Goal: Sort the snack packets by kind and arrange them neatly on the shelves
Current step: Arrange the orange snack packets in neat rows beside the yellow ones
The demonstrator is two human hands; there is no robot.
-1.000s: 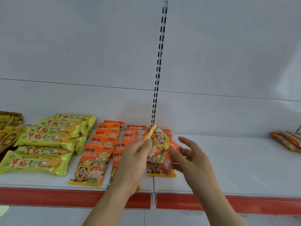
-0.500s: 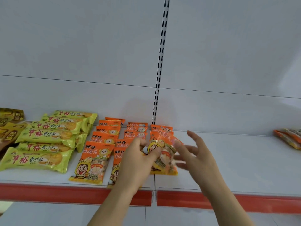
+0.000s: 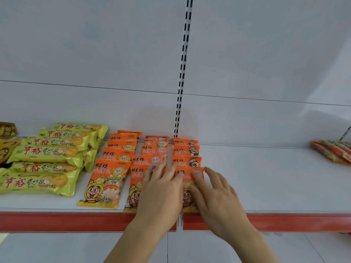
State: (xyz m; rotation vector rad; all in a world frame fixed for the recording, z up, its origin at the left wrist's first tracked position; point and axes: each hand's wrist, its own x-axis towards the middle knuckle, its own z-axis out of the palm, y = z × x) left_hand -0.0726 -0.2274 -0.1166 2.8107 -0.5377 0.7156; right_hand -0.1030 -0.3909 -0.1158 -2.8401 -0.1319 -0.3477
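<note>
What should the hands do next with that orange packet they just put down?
Probably lift both hands away and fetch another packet. The left hand and right hand lie flat with straight fingers on the front orange plastic snack packet, which already rests on the white shelf with the red front edge, in line with the orange packets behind it.

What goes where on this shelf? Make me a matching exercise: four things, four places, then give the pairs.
Things:
1 yellow-green packets
2 orange packets
3 brown packets
4 orange-striped packets

Places:
A far right of shelf
B left edge of view
C middle, under both hands
D between brown and orange packets

Pairs: 1-D, 2-C, 3-B, 4-A
</note>
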